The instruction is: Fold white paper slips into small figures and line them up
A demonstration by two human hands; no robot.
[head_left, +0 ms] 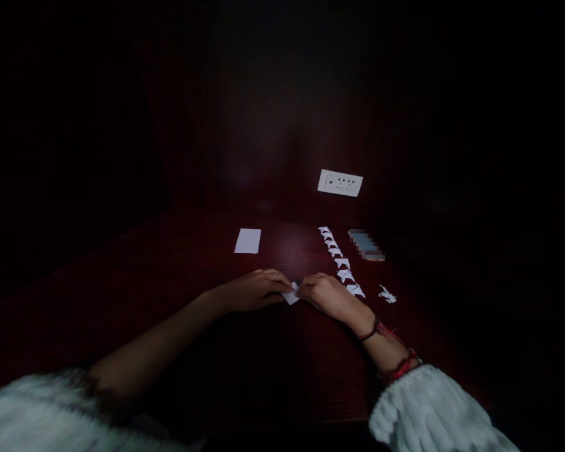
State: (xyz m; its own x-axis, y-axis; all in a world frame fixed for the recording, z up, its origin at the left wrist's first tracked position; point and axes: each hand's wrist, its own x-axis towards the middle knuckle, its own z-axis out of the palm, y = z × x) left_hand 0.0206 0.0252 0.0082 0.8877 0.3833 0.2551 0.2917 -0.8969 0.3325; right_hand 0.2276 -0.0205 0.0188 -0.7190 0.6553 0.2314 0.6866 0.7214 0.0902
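Observation:
A small white piece of paper [292, 294] lies on the dark red table [179, 276] between my two hands. My left hand [255, 290] pinches its left side with fingers closed; a ring shows on one finger. My right hand [327, 295] presses on its right edge with curled fingers. Black and red bands circle my right wrist. Both arms wear white fuzzy sleeves.
A row of several small folded white paper pieces [341, 262] runs diagonally to the right of my hands, with one more folded piece [387, 295] apart. A blank white paper [248, 241] lies farther back. A phone [366, 245] rests at right. A white wall socket [339, 182] sits behind. Surroundings are dark.

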